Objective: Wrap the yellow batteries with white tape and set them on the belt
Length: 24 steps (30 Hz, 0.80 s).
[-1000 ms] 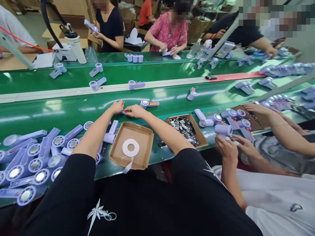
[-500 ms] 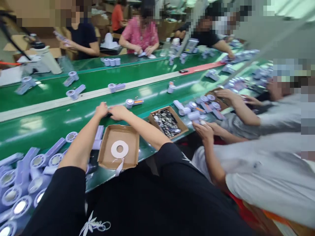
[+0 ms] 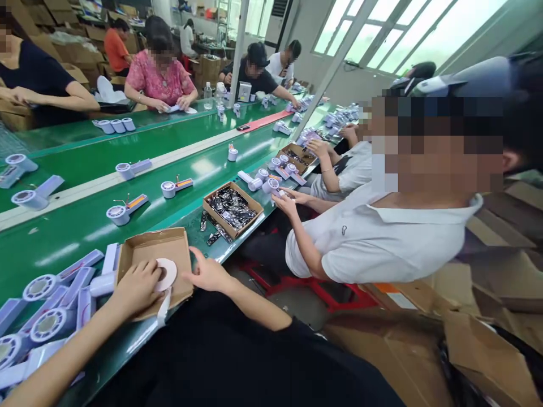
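Note:
A shallow cardboard box [image 3: 180, 243] stands at the table edge with a roll of white tape [image 3: 169, 275] in it. The tape's loose end hangs toward me over the near side. My left hand [image 3: 142, 282] reaches into the box, its bent fingers closed over the roll's left side; the fingertips are partly hidden. At the box's right wall, my right hand [image 3: 210, 272] has thumb and forefinger spread, holding nothing visible. Left of the box lie several lavender handheld fan bodies [image 3: 51, 325]. Beyond it, a fan body [image 3: 119, 213] with an orange strip and thin wires rests on the green belt.
A box of small dark circuit boards [image 3: 233, 209] stands to the right, with loose boards [image 3: 216, 229] beside it. A co-worker in a white shirt [image 3: 382, 243] sits close on my right, handling a fan body. More fan bodies [image 3: 133, 168] lie along the belt [image 3: 85, 232].
Both my hands have come back from the belt to the tape box, the left onto the roll. My view has swung right. The fan body with wires now shows on the belt.

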### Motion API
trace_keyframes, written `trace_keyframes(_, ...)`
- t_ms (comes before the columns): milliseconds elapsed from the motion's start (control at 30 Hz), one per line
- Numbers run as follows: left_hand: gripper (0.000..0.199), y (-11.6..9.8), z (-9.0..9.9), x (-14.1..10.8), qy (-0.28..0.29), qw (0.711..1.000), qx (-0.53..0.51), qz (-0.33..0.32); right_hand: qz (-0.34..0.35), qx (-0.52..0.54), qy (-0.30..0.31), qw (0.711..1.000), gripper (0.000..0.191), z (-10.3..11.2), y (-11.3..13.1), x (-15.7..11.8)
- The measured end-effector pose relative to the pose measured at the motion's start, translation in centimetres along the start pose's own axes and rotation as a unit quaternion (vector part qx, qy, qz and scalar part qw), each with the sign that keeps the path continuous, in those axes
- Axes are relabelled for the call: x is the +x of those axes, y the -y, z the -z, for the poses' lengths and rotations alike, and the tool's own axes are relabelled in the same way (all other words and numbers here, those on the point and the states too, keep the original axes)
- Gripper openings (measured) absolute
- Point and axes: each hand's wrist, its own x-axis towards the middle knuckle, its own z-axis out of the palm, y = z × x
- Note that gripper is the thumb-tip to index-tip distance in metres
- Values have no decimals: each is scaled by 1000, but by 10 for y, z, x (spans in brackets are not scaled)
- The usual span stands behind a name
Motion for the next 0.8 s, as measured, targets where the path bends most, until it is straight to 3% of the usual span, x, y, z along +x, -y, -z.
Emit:
trace_keyframes(100,36,-20,13,-13,-29,999,2,12,20,-50,-25,998,83,8,18,5)
trace_keyframes(167,37,-25,29,-44,-74,997,-23,6,36,-77,-77,993,82,25,20,-9)
trace_keyframes(233,41,-24,43,-92,-164,984,-49,39,67,-86,-180,978,73,48,10,-28)
trace_keyframes(367,48,-14,48,-189,-379,907,-21,182,111,10,-402,909,53,86,-32,-58)
trace_keyframes(433,49,-7,34,-215,-427,876,-6,224,111,65,-459,879,46,90,-49,-67)
trace_keyframes(500,50,2,15,-218,-414,875,-16,249,108,128,-477,863,41,87,-60,-71)
trace_keyframes(633,52,29,-19,-183,-332,902,-51,271,123,235,-437,860,38,76,-68,-64)
trace_keyframes(733,55,49,-27,-165,-296,905,-69,297,140,283,-377,871,38,72,-67,-52)
trace_keyframes(800,59,50,-28,-164,-290,904,-77,306,142,304,-335,881,37,68,-63,-43)
